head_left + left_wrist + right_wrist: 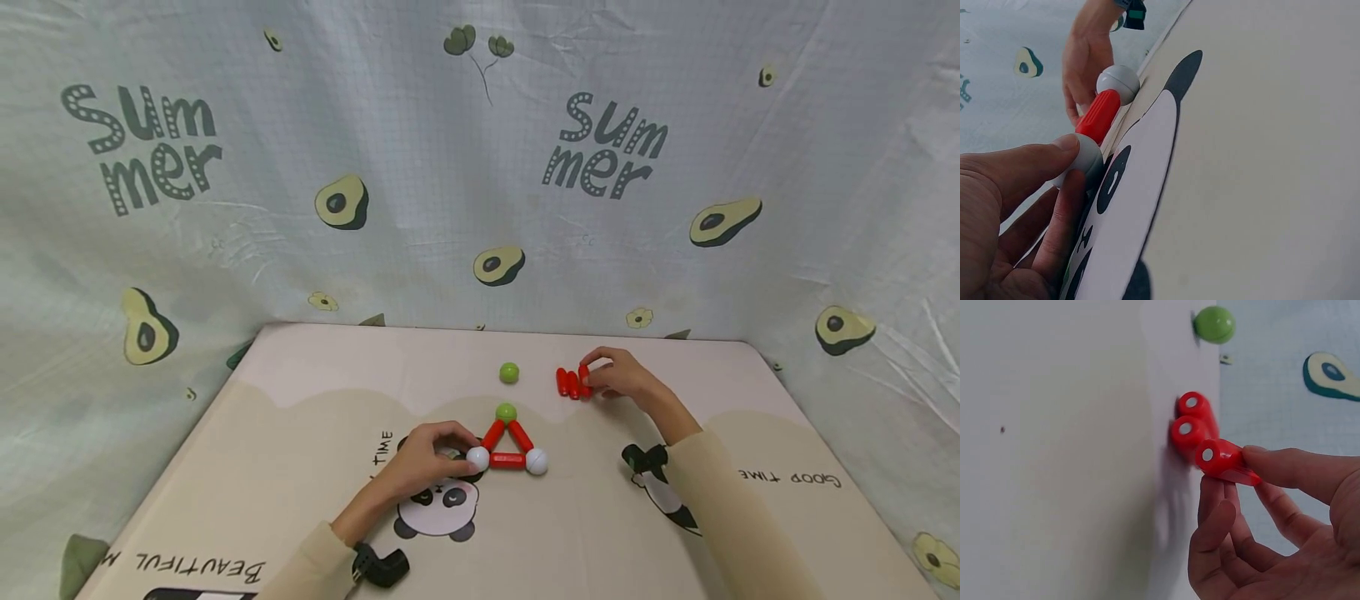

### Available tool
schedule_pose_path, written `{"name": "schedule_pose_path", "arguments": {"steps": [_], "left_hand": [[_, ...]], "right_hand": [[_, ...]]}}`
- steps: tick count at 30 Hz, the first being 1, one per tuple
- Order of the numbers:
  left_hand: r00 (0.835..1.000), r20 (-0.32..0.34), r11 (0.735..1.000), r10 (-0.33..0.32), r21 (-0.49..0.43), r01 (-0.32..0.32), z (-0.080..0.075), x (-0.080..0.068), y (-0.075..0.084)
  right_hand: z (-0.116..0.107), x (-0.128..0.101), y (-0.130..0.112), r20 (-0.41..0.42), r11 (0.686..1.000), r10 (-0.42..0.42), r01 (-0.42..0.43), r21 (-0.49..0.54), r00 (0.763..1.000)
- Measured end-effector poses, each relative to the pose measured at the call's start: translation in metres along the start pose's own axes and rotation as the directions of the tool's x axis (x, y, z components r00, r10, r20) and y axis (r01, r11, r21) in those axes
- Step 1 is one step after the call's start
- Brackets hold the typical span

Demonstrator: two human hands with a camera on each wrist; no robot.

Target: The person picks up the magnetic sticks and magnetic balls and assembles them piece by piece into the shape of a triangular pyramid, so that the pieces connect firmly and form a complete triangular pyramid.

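Observation:
A flat triangle of red rods lies on the table, with a green ball at its far corner and a white ball at the near right. My left hand pinches the white ball at the near left corner between thumb and fingers. Farther back on the right, my right hand holds one red rod between thumb and fingertips, its round metal end showing. Two more red rods lie side by side right next to it.
A loose green ball sits behind the triangle, left of the spare rods. The table cover bears printed pandas and lettering. A pale curtain with avocado prints hangs behind the table's far edge.

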State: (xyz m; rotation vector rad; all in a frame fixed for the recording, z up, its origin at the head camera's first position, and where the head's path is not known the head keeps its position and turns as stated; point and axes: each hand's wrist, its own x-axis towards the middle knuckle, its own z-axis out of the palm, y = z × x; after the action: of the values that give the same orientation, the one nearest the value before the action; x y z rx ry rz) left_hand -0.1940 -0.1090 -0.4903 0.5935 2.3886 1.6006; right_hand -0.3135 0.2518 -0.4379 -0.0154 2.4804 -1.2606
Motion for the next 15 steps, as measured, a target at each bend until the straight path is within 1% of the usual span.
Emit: {"name": "schedule_pose_path", "arguments": {"steps": [7, 15], "left_hand": [[1.000, -0.004, 1.000, -0.003, -0.002, 0.003, 0.000, 0.000, 0.000], [1.000, 0.000, 1.000, -0.013, -0.011, 0.013, 0.000, -0.001, 0.001]], "right_hand": [[0.003, -0.016, -0.016, 0.010, 0.996, -0.084, 0.083, 0.033, 0.996], [0.016, -0.034, -0.033, 0.029, 0.985, -0.165, 0.163, 0.047, 0.986]]}}
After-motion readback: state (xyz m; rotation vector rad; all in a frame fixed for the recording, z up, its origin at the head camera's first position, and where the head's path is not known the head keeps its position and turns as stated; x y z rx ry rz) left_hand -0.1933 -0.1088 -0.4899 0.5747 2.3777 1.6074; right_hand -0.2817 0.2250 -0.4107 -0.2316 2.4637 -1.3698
